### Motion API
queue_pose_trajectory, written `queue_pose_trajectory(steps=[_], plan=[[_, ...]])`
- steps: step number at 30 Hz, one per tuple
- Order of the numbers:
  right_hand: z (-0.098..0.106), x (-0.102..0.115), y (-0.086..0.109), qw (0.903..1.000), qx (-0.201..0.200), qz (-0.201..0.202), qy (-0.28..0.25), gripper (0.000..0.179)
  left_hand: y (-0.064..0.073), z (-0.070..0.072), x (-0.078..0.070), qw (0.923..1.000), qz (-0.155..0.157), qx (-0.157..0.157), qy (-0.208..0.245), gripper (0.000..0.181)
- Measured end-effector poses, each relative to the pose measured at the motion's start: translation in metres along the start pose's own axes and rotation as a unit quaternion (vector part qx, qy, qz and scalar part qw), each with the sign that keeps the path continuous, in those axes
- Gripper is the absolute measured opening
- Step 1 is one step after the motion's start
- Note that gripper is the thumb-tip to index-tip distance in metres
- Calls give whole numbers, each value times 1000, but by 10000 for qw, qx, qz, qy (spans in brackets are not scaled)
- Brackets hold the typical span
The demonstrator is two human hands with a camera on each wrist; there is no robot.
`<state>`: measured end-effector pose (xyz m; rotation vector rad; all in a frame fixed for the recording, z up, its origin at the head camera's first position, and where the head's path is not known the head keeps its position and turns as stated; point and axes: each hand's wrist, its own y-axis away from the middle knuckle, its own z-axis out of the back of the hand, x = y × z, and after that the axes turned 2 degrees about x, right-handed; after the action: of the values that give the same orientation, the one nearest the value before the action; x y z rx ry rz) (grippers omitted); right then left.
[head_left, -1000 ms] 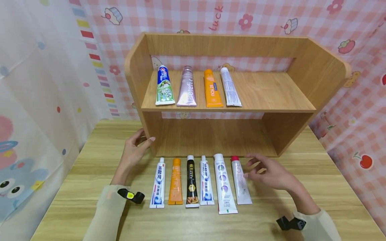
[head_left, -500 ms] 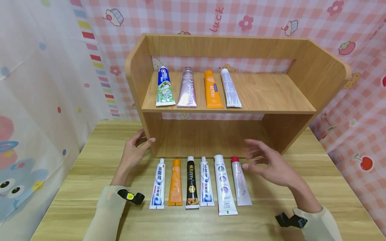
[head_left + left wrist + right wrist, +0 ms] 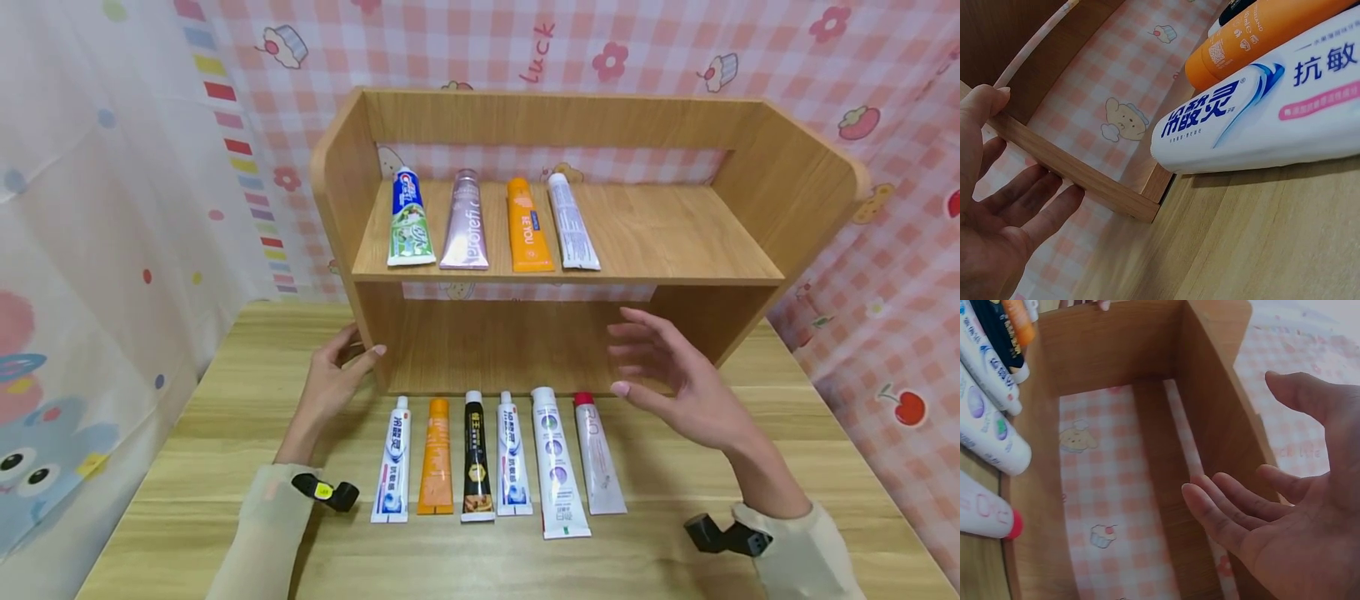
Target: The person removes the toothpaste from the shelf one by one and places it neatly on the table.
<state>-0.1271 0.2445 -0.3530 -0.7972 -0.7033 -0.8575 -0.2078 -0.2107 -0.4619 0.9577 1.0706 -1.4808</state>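
Observation:
My left hand [image 3: 337,379] holds the left side panel of a two-tier wooden shelf [image 3: 570,123], thumb on one face and fingers on the other. Thumb and fingers straddle the panel edge in the left wrist view. My right hand [image 3: 686,387] hovers with spread fingers before the right part of the lower compartment, holding nothing. Nearest to it lies a pale toothpaste tube with a red cap [image 3: 602,467]. Beside that are a big white tube with purple circles [image 3: 558,479], a black tube [image 3: 477,467], an orange tube [image 3: 436,467] and two white-and-blue tubes [image 3: 392,471].
On the upper tier lie a blue-green tube [image 3: 411,225], a mauve tube [image 3: 464,229], an orange tube [image 3: 529,233] and a white tube [image 3: 575,229], left of bare board. A checked pink cloth [image 3: 480,50] hangs behind. Wooden table [image 3: 450,562] stretches in front.
My right hand has lifted away from the red-capped tube, moving up and forward toward the shelf, its fingers spreading. The left hand stays on the side panel, and the tubes have not moved.

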Motion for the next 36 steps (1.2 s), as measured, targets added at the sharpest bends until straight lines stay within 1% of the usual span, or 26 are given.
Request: queue_pose_trajectory(steps=[4, 9, 13, 18, 23, 27, 32, 36], plan=[[6, 8, -3, 9987, 7, 337, -369, 84, -1, 0, 1, 9999, -76, -49, 88, 60], [10, 19, -8, 9949, 90, 605, -805, 81, 1, 1, 3, 10000, 37, -61, -30, 61], [16, 26, -11, 9915, 122, 766, -1045, 79, 3, 2, 2, 9999, 79, -67, -116, 61], [23, 32, -16, 9885, 56, 953, -1171, 79, 1, 1, 1, 9999, 51, -30, -132, 62], [29, 37, -25, 9871, -53, 989, -1257, 78, 0, 0, 1, 10000, 46, -32, -70, 62], [34, 40, -32, 9866, -117, 929, -1336, 77, -2, -1, 1, 10000, -7, -29, 10, 61], [40, 45, -43, 9884, -150, 669, -1354, 74, -1, 0, 1, 10000, -41, -39, -21, 60], [43, 50, -52, 9908, -141, 444, -1269, 72, 1, 1, 1, 10000, -16, -48, -29, 60]])
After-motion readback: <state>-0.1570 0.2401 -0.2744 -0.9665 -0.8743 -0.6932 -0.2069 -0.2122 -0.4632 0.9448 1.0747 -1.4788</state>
